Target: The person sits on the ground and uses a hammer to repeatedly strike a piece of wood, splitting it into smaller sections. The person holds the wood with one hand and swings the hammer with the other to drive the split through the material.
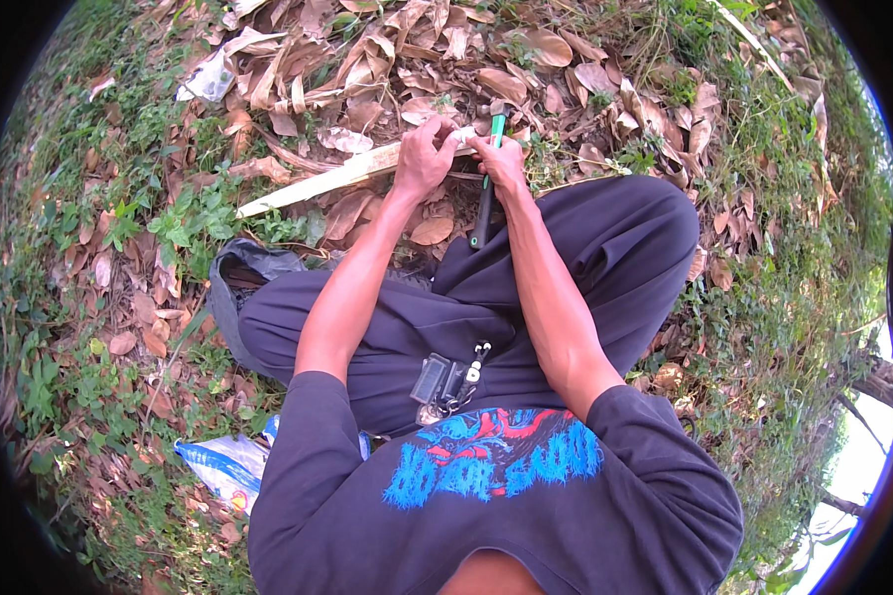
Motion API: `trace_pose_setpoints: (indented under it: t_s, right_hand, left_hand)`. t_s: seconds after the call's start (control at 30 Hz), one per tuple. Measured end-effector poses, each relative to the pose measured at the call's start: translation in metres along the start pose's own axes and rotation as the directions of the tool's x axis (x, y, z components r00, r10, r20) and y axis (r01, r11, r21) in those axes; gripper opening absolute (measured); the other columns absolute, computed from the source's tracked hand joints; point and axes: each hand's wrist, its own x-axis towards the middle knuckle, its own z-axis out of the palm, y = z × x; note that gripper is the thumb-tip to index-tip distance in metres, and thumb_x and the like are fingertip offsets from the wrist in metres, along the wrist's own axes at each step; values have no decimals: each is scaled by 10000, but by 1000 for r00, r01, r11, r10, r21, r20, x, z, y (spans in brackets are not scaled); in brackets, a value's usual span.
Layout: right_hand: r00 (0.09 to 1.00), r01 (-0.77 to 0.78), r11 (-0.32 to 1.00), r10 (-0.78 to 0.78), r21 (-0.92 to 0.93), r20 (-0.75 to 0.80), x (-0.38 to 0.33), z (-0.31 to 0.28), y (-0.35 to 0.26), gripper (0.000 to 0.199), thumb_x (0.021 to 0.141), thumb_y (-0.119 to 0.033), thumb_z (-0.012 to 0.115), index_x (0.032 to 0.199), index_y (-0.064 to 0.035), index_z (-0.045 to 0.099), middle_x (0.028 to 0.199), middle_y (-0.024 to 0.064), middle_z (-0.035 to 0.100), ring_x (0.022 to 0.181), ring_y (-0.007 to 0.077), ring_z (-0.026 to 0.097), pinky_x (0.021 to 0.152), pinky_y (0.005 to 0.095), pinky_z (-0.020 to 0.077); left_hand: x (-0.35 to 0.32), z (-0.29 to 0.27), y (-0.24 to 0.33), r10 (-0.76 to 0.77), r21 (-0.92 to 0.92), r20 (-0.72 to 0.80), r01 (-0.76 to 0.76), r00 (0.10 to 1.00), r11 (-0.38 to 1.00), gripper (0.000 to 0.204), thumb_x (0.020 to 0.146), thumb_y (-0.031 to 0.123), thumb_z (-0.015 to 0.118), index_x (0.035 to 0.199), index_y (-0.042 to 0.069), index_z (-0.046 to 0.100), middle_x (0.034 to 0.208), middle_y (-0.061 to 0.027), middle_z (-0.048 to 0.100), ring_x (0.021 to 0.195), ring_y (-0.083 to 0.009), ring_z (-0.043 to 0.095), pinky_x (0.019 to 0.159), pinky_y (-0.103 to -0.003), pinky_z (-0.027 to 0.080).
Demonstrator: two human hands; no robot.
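Note:
My left hand (pixel 427 159) and my right hand (pixel 501 163) are close together above the leaf litter, fingers pinched around a small whitish piece (pixel 465 135) too small to name. A hammer with a green and black handle (pixel 483 220) runs behind my right hand, its head pointing away from me. Whether that hand also grips the handle, I cannot tell. A long pale wooden strip (pixel 319 185) with a tapered end reaches left from beneath my left hand; the part under my hands is hidden.
Dry brown leaves (pixel 432 230) and low green plants (pixel 174 226) cover the ground. My crossed legs in dark trousers (pixel 615 233) lie close below my hands. A blue and white plastic bag (pixel 223 466) is at my left side. Cords with a small black device (pixel 433 379) hang at my lap.

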Motion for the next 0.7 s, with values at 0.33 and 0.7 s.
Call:
trace_pose_setpoints:
  t_s: [0.33,0.7]
  right_hand:
    - [1000,10,975,-5,-222,24,6,2,4,302,808,-264,843,846,-55,629,711,20,638,519,93,547,464,258,440]
    - [995,-84,987,90,-134,46,-13,-2,-11,393,763,-353,877,789,-47,632,643,20,610,492,94,541,461,241,444]
  left_hand:
    - [-8,2,-29,116,85,-118,-106,986,991,152,909,118,624,997,-5,618,892,-178,662,873,-354,650,819,-456,498]
    - [-9,-24,-28,186,632,-64,-104,980,768,176,973,122,524,1096,-2,514,558,-135,577,450,-305,579,449,-463,481]
